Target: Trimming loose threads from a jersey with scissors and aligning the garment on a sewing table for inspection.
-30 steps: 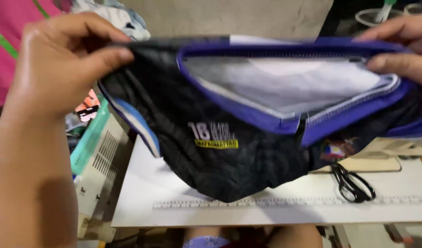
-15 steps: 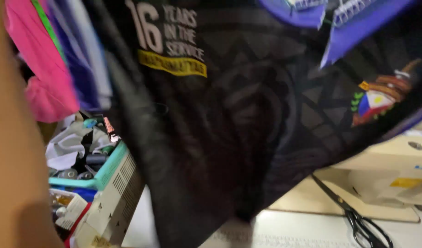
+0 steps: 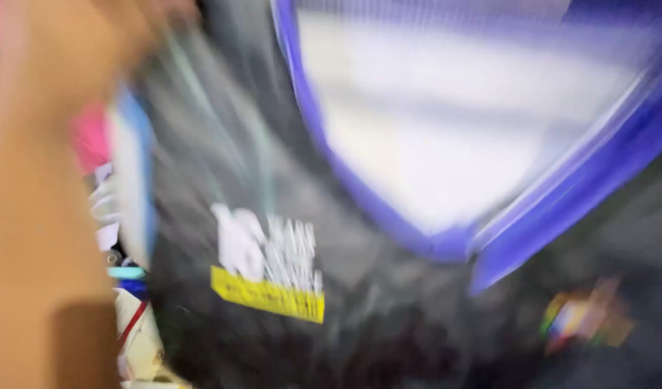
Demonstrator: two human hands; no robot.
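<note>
The picture is badly smeared by motion. A black sports shirt [image 3: 388, 310] with a purple V-neck collar [image 3: 388, 216] and white inside fills nearly the whole view, held up close to the camera. It carries a white and yellow print on the chest and a small coloured badge [image 3: 587, 320] at the right. My left hand [image 3: 79, 43] and forearm run up the left edge, fingers closed on the shirt's upper left shoulder. My right hand is out of the picture.
Pink cloth [image 3: 93, 140] and a heap of mixed items [image 3: 129, 302] with a teal tray edge show in a narrow strip at the lower left, behind the shirt. All else is covered by the fabric.
The shirt has swung back so its collar opening faces the camera again, much closer than a second ago. The table and sewing machine seen earlier are now covered.
</note>
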